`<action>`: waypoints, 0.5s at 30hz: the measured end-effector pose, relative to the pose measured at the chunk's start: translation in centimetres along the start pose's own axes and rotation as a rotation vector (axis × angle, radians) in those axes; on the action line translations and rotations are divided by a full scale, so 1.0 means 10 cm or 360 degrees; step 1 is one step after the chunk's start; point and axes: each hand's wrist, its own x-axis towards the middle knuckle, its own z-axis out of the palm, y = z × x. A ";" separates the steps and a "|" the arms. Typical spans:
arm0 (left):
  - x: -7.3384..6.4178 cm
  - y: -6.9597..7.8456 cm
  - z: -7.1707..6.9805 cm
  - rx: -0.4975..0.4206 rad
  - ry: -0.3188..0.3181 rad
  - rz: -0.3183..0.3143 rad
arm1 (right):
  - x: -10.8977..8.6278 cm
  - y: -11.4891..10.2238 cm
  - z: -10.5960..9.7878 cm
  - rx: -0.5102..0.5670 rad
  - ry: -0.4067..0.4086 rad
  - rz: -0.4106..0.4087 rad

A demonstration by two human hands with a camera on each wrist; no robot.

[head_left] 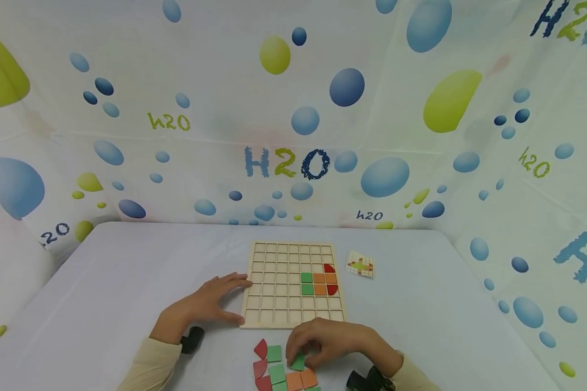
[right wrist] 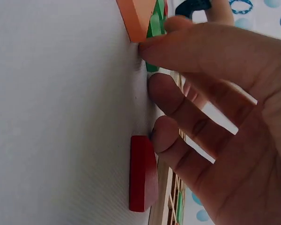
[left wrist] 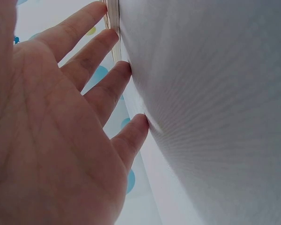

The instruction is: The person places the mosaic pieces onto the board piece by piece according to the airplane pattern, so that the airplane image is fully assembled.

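Note:
A wooden grid board [head_left: 274, 263] lies on the table, with green and orange squares and red rounded pieces in cells on its right side. My left hand [head_left: 207, 297] rests at the board's left edge, its fingers spread and fairly straight; in the left wrist view the fingertips touch the table and board side. Just in front of the board, my right hand [head_left: 330, 342] pinches a green square tile [head_left: 297, 363] between thumb and fingers, among the loose pieces. In the right wrist view, a red piece [right wrist: 144, 173] lies beside the fingertips of this hand.
Loose red rounded pieces [head_left: 260, 369], green squares [head_left: 276, 373] and orange squares [head_left: 294, 381] lie near the table's front. A small pattern card [head_left: 360, 264] sits right of the board. Behind the white table [head_left: 142, 260] hangs a printed sheet [head_left: 215, 70].

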 end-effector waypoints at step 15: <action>0.01 -0.02 0.02 -0.0008 0.0001 0.0003 | -0.01 -0.01 0.03 -0.0047 0.0152 0.0068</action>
